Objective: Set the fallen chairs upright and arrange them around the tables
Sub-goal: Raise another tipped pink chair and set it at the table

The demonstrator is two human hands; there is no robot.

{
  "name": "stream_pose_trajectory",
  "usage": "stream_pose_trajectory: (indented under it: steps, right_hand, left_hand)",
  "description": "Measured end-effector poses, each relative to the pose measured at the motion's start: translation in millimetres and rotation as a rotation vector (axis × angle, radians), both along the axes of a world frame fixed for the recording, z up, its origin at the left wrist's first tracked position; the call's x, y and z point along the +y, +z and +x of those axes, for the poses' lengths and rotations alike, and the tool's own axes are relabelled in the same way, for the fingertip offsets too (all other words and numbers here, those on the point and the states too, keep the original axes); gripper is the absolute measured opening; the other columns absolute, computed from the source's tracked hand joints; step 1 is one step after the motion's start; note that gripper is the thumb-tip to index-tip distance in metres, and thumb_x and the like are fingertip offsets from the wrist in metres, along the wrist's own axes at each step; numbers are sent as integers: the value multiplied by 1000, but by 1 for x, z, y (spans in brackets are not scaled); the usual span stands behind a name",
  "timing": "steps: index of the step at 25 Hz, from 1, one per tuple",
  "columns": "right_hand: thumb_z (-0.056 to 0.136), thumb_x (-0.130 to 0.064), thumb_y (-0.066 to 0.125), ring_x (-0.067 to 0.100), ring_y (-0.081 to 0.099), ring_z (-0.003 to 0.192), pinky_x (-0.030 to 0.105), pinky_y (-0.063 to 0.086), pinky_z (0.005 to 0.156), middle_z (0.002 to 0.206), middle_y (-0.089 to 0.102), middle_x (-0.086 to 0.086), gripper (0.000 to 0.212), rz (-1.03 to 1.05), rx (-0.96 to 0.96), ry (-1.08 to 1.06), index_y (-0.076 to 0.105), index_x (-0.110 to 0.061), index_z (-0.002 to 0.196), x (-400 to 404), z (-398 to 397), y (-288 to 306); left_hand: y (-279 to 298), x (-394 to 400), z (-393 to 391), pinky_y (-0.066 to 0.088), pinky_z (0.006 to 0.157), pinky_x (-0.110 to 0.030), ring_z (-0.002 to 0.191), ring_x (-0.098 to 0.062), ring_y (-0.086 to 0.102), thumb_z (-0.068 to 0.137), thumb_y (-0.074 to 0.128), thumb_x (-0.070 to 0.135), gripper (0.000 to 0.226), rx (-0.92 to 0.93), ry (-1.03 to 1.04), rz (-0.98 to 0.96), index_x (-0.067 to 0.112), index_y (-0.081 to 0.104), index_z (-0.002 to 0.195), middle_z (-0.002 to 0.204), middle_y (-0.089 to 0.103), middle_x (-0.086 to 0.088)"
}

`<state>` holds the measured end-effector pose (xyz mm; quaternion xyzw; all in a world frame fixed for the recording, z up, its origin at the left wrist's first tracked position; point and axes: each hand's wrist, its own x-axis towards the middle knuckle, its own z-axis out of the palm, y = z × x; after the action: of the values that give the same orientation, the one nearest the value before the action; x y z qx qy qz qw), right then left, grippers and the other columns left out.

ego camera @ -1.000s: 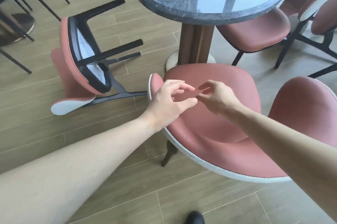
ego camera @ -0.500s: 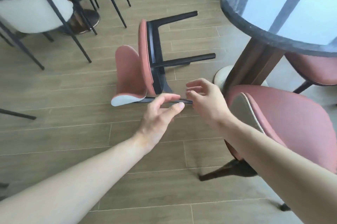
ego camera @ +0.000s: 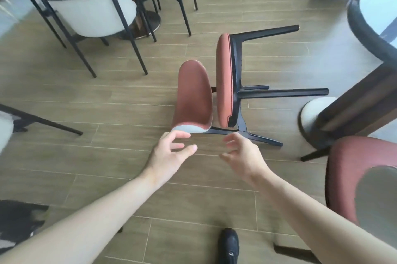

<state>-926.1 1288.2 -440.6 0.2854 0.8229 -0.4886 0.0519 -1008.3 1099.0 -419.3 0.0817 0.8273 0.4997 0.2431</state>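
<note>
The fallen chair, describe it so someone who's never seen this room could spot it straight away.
Start at the round dark-rimmed table on the right, follow its pedestal to the wooden floor, then look left. The fallen chair lies on its side just beyond the left hand and right hand. Alone among the chairs, its black legs point sideways, toward the table.

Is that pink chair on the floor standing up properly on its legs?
No, the pink chair lies on its side on the floor, its black legs pointing sideways toward the table.
</note>
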Motion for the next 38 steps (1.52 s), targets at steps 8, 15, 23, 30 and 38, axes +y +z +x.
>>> stream_pose_trajectory:
  steps: [8, 15, 23, 30, 38]
  right_hand:
    - [82, -18, 72, 15, 55, 100, 21, 41, 79, 118, 59, 1, 43, 81, -101, 170, 57, -21, 121, 12, -134, -44]
    - [80, -18, 65, 18, 53, 108, 33, 47, 88, 110, 47, -2, 47, 144, -176, 271, 51, -22, 125, -37, -230, -73]
    - [83, -18, 64, 21, 52, 103, 35, 49, 89, 118, 51, 7, 42, 85, -344, 150, 51, -18, 124, -77, -334, -115]
    - [88, -25, 57, 18, 49, 90, 33, 49, 86, 121, 49, 6, 40, -75, -446, -70, 49, -18, 126, -68, -389, -155]
    - [89, -29, 53, 14, 52, 85, 28, 42, 78, 119, 52, 2, 37, -198, -387, -493, 52, -20, 125, 40, -459, -183]
  left_hand:
    - [-39, 9, -126, 40, 78, -6, 105, 11, 56, 76, 81, 30, 37, 101, -65, -80, 42, 62, 105, 119, 53, 25]
    - [-72, -20, -232, 41, 83, -11, 110, 4, 53, 75, 82, 27, 44, 196, -254, -195, 38, 60, 111, 118, 50, 26]
    - [-86, -73, -343, 51, 90, -38, 113, -3, 52, 72, 67, 44, 52, 299, -579, -335, 46, 47, 119, 128, 35, 31]
    - [-92, -8, -441, 50, 93, -38, 113, 0, 53, 72, 72, 42, 49, 233, -633, -300, 43, 53, 117, 125, 40, 30]
    - [-117, 162, -528, 38, 90, -9, 113, 10, 49, 73, 81, 31, 49, 206, -851, -233, 39, 59, 115, 123, 43, 30]
